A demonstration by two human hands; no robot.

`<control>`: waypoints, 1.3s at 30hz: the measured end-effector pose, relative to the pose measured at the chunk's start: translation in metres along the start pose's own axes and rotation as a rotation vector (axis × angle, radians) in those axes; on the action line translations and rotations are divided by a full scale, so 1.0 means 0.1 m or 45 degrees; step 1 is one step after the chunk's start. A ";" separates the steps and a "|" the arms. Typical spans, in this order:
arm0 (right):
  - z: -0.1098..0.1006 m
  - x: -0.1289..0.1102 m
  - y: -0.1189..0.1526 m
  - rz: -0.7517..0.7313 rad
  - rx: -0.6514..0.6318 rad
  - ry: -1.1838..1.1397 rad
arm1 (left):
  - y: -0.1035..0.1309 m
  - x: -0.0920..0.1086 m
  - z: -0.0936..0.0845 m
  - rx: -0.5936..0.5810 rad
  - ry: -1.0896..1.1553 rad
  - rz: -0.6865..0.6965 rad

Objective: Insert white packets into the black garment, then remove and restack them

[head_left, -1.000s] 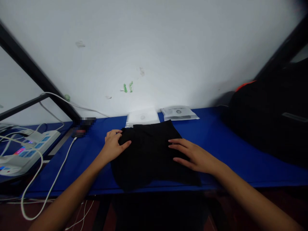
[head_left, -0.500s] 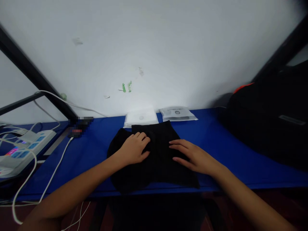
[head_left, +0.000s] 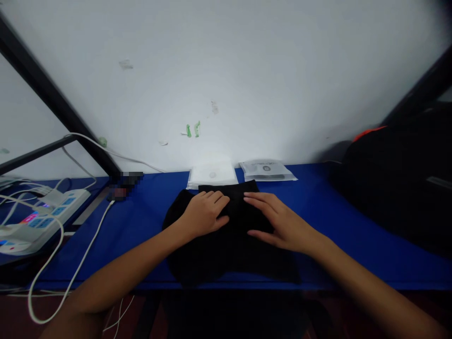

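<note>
A piece of black clothing, shaped like shorts (head_left: pixel 229 254), lies spread on the blue tabletop with its narrow end toward the wall. My left hand (head_left: pixel 206 212) rests on its upper left part, fingers slightly bent and thumb apart. On the upper right part lies my right hand (head_left: pixel 278 221), fingers stretched out and thumb spread away from them. Both hands press on the cloth from above, and no fold shows gripped in either. The dark fabric hides most of its own seams and creases.
Behind the cloth are a white packet (head_left: pixel 212 175) and a clear zip pouch (head_left: pixel 268 170). A large black bag (head_left: pixel 399 188) stands at right. On the left are a power strip (head_left: pixel 52 216), white cables (head_left: pixel 93 235) and a blurred dark object (head_left: pixel 125 185). The blue table (head_left: pixel 141 245) meets the wall.
My right hand has slid up and inward over the cloth, closer to my left hand. My left hand has shifted slightly toward the upper edge. The whole view has shifted a little.
</note>
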State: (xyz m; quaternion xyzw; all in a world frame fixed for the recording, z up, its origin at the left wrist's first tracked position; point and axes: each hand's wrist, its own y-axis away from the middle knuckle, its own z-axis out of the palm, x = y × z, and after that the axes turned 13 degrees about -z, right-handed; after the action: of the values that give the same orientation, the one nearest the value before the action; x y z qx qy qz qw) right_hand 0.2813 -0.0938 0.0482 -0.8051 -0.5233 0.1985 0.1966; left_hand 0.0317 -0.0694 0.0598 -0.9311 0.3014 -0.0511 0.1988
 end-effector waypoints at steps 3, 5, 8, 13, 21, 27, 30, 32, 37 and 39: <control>0.05 0.06 -0.24 -0.089 -0.004 0.066 | -0.04 -0.03 0.00 0.090 0.241 0.036; 0.07 0.13 -0.40 -0.118 -0.036 0.071 | -0.09 -0.13 0.00 0.083 0.302 0.066; 0.09 0.25 -0.56 -0.111 -0.089 0.193 | -0.20 -0.42 0.05 0.001 0.212 0.085; 0.24 0.38 -0.60 -0.069 -0.127 0.305 | -0.40 -1.00 0.24 -0.202 0.144 -0.043; 0.38 0.38 -0.41 0.095 -0.394 -0.090 | -0.62 -1.23 0.43 -0.338 0.102 -0.163; 0.34 0.37 -0.37 0.118 -0.494 -0.155 | -0.63 -1.23 0.40 -0.392 0.118 -0.136; 0.38 0.38 -0.35 0.081 -0.469 -0.137 | -0.63 -1.26 0.41 -0.404 0.118 -0.142; 0.38 0.39 -0.35 0.052 -0.466 -0.118 | -0.63 -1.27 0.42 -0.387 0.109 -0.143; 0.37 0.39 -0.36 0.020 -0.441 -0.096 | -0.64 -1.23 0.42 -0.355 0.046 -0.074; 0.37 0.39 -0.35 0.016 -0.412 -0.093 | -0.64 -1.20 0.39 -0.321 0.013 -0.053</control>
State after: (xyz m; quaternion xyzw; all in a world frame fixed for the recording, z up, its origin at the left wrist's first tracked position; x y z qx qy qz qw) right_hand 0.2498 -0.0402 0.0312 -0.8217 -0.5502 0.1421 0.0438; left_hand -0.0229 0.0614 0.0531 -0.9546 0.2870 -0.0216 0.0774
